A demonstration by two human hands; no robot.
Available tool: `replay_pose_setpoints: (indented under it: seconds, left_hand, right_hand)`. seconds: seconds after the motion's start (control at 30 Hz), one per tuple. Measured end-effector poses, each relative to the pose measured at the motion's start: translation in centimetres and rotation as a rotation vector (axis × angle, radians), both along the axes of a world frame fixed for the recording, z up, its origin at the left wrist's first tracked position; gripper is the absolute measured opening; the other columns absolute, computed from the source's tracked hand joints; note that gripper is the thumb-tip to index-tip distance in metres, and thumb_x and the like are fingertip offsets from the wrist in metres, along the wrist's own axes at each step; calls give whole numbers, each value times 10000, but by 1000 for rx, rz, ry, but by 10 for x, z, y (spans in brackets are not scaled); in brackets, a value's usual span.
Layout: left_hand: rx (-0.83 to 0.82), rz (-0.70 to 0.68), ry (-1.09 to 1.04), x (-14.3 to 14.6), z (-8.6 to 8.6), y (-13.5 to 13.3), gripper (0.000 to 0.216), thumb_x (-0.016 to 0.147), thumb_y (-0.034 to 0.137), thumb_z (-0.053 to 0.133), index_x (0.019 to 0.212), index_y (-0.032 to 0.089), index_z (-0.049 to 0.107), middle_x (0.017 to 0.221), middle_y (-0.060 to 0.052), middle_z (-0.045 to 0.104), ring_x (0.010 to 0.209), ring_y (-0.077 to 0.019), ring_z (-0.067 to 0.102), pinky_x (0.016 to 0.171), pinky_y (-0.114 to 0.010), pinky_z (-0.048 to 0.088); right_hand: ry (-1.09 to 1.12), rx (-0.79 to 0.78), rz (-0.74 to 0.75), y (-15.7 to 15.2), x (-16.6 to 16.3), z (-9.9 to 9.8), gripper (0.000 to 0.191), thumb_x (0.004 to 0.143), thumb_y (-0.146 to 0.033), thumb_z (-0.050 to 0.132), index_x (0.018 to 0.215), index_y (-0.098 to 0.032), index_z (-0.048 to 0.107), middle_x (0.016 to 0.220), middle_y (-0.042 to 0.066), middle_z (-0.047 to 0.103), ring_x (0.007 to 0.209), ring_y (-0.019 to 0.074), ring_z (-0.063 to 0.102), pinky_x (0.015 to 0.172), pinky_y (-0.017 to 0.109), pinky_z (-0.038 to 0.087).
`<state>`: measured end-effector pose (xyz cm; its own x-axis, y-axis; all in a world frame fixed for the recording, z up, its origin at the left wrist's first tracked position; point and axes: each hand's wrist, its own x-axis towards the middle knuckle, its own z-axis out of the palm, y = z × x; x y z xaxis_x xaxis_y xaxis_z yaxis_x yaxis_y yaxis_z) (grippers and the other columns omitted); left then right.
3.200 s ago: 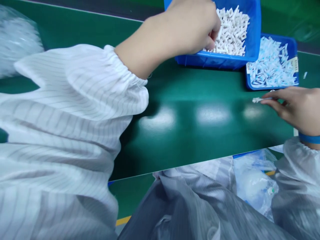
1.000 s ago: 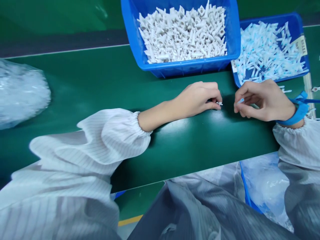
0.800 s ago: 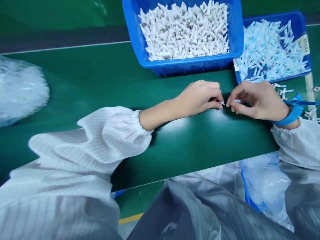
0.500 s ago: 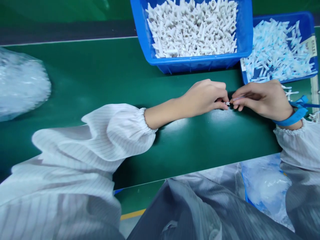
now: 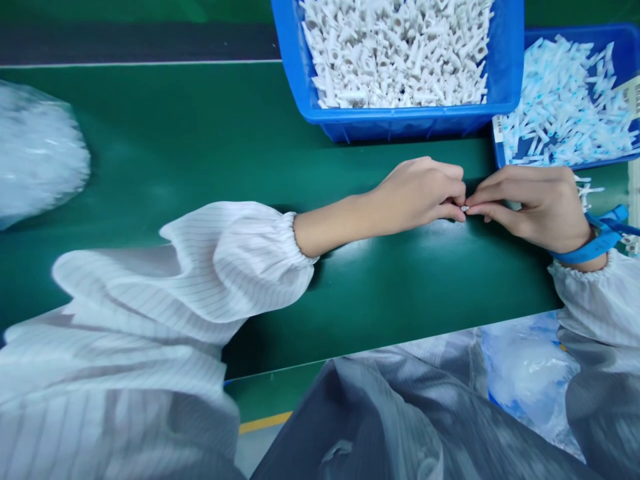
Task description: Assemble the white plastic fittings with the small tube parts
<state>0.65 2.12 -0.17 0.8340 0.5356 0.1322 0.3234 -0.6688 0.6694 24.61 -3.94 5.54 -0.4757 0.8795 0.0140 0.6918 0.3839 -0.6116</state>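
My left hand (image 5: 419, 195) and my right hand (image 5: 535, 205) meet fingertip to fingertip on the green table (image 5: 200, 153). Between them shows a tiny white plastic part (image 5: 465, 209), pinched from both sides. Both hands are closed in a pinch; most of what each holds is hidden by the fingers. A blue wrist strap (image 5: 595, 241) circles my right wrist. Just beyond my hands stands a blue bin (image 5: 405, 123) heaped with white plastic connectors. To its right a second blue bin (image 5: 510, 155) holds white and pale blue parts.
A clear plastic bag of white parts (image 5: 37, 153) lies at the far left of the table. Another plastic bag (image 5: 525, 373) sits below the table's front edge on the right. A few loose parts (image 5: 584, 190) lie by the right bin.
My left hand came back from the white-parts bin to the table. My right hand moved left until the two pinches met, and the two small parts came together.
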Motion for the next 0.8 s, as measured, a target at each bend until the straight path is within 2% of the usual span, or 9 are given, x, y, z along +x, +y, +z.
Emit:
replay_pose_setpoints:
  seconds: [0.17,0.33,0.67,0.8]
  left_hand:
    - [9,3,6,0,2,-1,174,1098,360,794,990,240,858,1039,-18,814,986,-219,750,883,-367,402]
    - [6,4,-2,0,2,-1,192,1110,361,769,984,247,859,1034,-18,825,993,-223,763,872,-373,400]
    - [18,13,10,3,1,-1,168,1110,344,780,1009,248,873,1044,-7,835,994,-213,769,880,-359,395]
    - [71,10,24,3,1,-1,187,1116,342,774,1007,227,873,1054,-12,842,975,-203,767,843,-342,366]
  right_hand:
    - [45,8,41,-1,0,2,262,1143,-483,705,985,-458,913,1107,-11,879,1003,301,838,953,512,693]
    - [6,1,17,-1,-1,3,308,1151,-539,671,971,-460,907,1091,-13,879,1000,305,835,959,523,696]
    - [5,8,43,3,2,1,359,1161,-585,674,960,-387,896,1048,15,878,950,281,827,940,471,696]
    - [47,76,116,6,5,-1,315,1180,-497,691,971,-351,876,1069,11,885,958,243,830,920,416,687]
